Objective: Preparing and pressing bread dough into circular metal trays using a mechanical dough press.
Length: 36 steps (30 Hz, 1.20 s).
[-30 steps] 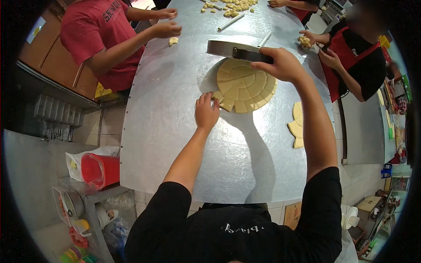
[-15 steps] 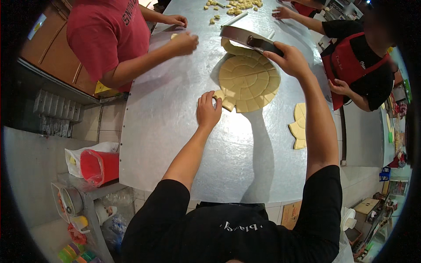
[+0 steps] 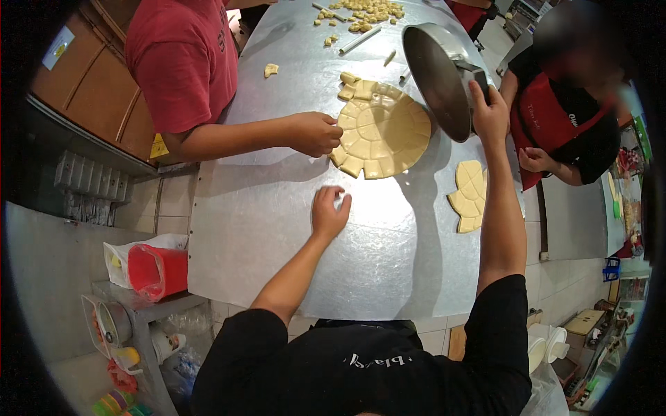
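My right hand [image 3: 490,114] grips the handle of a round metal pan [image 3: 438,90], held tilted on its side above the table. On the metal table lies a round sheet of pale yellow dough [image 3: 385,132], scored into many wedge-like pieces, part of it under the pan's shadow. My left hand [image 3: 330,212] hovers at or rests on the table just below the dough, thumb and fingers apart, holding nothing. From the left, another person's hand [image 3: 316,134] reaches the dough's left edge with pinched fingers. A smaller scored dough piece [image 3: 470,194] lies beside my right forearm.
Small cut dough pieces [image 3: 371,12] are scattered at the table's far end. A white rolling pin [image 3: 360,41] lies nearer, and one loose dough scrap [image 3: 271,70] sits at left. A person in a red apron [image 3: 551,114] stands at the right. A red bin [image 3: 157,270] is left of the table.
The pan has moved right and turned, away from the dough, whose far edge now lies flat on the table. My left hand has let go of the dough's edge; the other person's hand has come to it.
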### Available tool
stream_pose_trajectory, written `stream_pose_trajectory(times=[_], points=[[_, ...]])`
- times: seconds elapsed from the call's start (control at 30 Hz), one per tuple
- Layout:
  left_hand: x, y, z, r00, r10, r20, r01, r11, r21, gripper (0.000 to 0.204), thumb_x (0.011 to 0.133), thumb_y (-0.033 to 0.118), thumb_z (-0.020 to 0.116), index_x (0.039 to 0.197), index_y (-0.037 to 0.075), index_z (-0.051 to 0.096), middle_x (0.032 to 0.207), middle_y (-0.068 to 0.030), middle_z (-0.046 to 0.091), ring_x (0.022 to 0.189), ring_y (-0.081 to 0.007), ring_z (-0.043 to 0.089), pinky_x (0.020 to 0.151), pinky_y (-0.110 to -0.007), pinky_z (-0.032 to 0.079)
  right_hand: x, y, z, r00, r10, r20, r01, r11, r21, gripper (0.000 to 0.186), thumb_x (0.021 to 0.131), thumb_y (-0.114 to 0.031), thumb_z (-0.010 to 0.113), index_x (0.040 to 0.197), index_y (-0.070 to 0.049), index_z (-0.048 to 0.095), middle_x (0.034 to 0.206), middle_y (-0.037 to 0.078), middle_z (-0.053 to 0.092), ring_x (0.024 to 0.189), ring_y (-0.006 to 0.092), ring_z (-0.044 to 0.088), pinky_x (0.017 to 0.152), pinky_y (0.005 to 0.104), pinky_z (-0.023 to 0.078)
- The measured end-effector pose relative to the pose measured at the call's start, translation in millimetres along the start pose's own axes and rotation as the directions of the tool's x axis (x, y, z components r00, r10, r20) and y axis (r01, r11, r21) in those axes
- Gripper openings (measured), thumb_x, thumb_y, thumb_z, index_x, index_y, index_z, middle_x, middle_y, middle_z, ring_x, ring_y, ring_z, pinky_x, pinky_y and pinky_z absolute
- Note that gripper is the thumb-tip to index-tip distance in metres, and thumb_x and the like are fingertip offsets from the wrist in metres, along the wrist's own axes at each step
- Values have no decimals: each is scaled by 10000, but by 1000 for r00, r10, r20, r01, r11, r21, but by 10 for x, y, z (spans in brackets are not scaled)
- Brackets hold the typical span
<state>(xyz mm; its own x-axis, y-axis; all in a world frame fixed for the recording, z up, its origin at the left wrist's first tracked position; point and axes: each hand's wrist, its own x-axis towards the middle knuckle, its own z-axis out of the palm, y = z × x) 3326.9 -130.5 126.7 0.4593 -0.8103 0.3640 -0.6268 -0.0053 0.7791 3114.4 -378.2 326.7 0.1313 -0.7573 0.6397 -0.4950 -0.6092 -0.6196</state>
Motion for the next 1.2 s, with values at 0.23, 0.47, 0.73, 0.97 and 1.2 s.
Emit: stream_pose_trajectory(times=[0.23,0.47,0.73,0.97,1.2], points=[[-666,336,-73,990,-75,119,95,980,-174,159,769,102,627,889,18,566,865,-107,564,796,-235,539,697,-320,448,-184,16,-519,970,163,-179,-132,976,174,381,858,-355,599,773,15,565,606,11,487,583,80,414,522,244,354],[-1238,868,-89,946,49,320,46,958,-281,184,777,77,613,944,17,563,900,-119,562,821,-243,546,700,-318,452,-1062,-592,-1831,851,394,-346,-177,837,518,243,909,-219,540,1038,-17,579,805,-22,518,711,37,460,594,168,365],[-2285,1810,159,751,135,647,217,874,-435,243,818,157,610,1023,32,566,841,-55,555,738,-134,515,667,-265,425,-3124,-831,-4340,821,500,-276,-170,675,718,385,964,-423,324,993,-110,547,468,-52,310,346,30,245,306,173,200],[-3235,2815,1071,460,245,854,184,914,-361,271,837,225,598,1028,36,566,815,-48,568,726,-134,513,656,-272,427,-4764,-1068,-5970,589,576,-567,-412,818,402,456,897,-470,480,1002,-33,554,558,-55,361,447,22,285,443,160,271],[-4134,3863,2329,91,295,951,70,951,-301,301,870,244,568,1096,45,557,898,-59,595,754,-139,526,679,-285,438,-5880,-583,-7068,527,618,-583,-651,735,191,452,800,-410,667,910,12,549,743,-4,544,679,81,483,621,239,404]])
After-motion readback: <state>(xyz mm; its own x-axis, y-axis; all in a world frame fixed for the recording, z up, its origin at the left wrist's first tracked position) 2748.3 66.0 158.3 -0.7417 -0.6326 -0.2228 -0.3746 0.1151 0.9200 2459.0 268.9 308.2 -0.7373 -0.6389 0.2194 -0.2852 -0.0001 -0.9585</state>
